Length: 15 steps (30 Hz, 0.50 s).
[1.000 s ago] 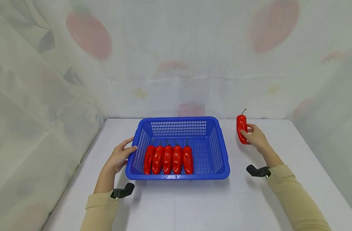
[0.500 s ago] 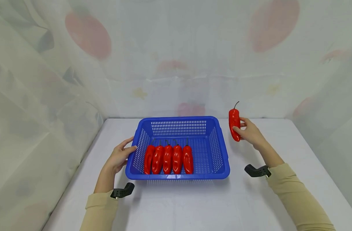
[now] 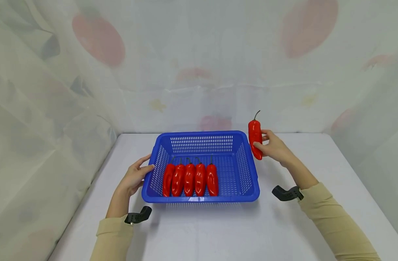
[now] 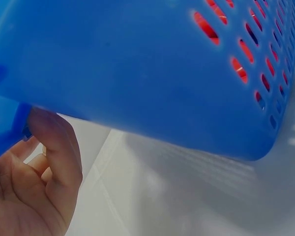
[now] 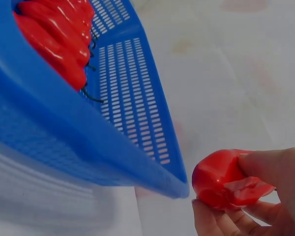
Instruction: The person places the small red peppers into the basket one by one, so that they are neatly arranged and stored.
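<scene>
A blue plastic basket (image 3: 200,199) with slotted walls stands mid-table, several red chili peppers (image 3: 190,180) lined up side by side in its left part, stems pointing away. My left hand (image 3: 133,177) grips the basket's left rim, thumb on top; in the left wrist view its fingers (image 4: 59,157) curl under the edge. Just off the basket's right back corner, my right hand (image 3: 274,146) pinches another red chili pepper (image 3: 255,136) between thumb and fingers. That pepper stands roughly upright, stem up, overlapping the rim in the head view. The right wrist view shows its blunt end beside the basket's corner.
A white cloth covers the table (image 3: 199,232). Pale printed curtains (image 3: 199,72) rise behind the table and at both sides. A black camera mount (image 3: 287,193) sticks out from the right wrist, another (image 3: 138,215) from the left.
My right hand has carried its chili pepper leftward and slightly up, from well right of the basket to its right back corner. The left hand and basket have stayed put.
</scene>
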Each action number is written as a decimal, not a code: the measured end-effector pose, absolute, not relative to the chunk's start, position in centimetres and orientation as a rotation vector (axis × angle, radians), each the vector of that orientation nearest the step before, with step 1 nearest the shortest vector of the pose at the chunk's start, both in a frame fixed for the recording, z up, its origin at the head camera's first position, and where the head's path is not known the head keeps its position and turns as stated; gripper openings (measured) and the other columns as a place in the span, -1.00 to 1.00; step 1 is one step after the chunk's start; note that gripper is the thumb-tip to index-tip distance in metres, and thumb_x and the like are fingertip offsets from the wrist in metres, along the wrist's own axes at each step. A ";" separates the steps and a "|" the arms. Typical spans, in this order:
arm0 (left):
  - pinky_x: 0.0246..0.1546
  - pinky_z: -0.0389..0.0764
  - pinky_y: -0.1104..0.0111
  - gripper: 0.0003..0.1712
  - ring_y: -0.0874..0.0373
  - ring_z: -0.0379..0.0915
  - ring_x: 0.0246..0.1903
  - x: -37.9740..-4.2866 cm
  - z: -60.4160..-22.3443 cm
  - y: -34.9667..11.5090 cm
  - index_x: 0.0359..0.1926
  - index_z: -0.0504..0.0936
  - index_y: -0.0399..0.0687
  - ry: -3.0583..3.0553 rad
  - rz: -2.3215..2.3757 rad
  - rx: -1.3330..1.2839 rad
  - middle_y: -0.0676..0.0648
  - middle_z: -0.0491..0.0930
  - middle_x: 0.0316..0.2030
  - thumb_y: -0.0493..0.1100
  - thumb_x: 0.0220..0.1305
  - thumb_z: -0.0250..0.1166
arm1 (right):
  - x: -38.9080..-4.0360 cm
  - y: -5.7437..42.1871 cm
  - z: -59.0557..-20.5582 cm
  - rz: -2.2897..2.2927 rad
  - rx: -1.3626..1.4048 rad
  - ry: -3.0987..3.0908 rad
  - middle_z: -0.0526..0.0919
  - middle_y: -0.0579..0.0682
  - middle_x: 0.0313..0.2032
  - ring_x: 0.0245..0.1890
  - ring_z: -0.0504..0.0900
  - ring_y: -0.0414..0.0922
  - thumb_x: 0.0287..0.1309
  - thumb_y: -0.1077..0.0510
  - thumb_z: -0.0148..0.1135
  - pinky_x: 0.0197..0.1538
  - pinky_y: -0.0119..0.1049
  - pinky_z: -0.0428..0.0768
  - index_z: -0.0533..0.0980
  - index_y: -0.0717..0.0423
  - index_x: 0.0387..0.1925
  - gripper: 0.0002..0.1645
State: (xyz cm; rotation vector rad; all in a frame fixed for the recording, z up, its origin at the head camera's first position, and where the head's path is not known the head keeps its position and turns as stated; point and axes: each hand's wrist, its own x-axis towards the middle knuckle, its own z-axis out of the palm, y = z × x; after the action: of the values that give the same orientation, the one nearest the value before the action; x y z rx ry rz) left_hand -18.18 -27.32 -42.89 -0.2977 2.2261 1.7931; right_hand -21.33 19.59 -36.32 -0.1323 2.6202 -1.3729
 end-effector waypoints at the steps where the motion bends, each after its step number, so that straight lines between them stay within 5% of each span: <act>1: -0.24 0.63 0.11 -0.30 0.04 0.61 -0.25 -18.2 -42.9 -27.3 0.39 0.11 0.20 2.225 1.795 -0.297 -0.33 0.45 0.08 -0.02 0.28 0.16 | -21.3 19.4 -36.3 -1.377 -0.140 2.613 0.26 0.36 0.11 -0.05 0.50 0.22 0.22 0.07 0.11 -0.15 -0.05 0.62 -0.07 0.29 0.35 -0.16; 15: -0.27 0.64 0.11 -0.30 0.06 0.62 -0.29 -18.3 -42.9 -27.4 0.38 0.11 0.19 2.212 1.815 -0.288 -0.23 0.53 -0.02 -0.04 0.28 0.16 | -21.1 16.1 -36.3 -1.408 -0.254 2.505 0.28 0.35 0.11 -0.06 0.53 0.20 0.21 0.09 0.13 -0.20 -0.11 0.64 -0.05 0.28 0.33 -0.17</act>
State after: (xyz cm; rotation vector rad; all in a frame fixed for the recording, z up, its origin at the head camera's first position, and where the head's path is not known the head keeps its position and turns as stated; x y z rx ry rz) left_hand -18.27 -27.35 -42.89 -0.2884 2.2123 1.8150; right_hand -21.14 16.10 -36.31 -0.2538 2.5051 -1.4083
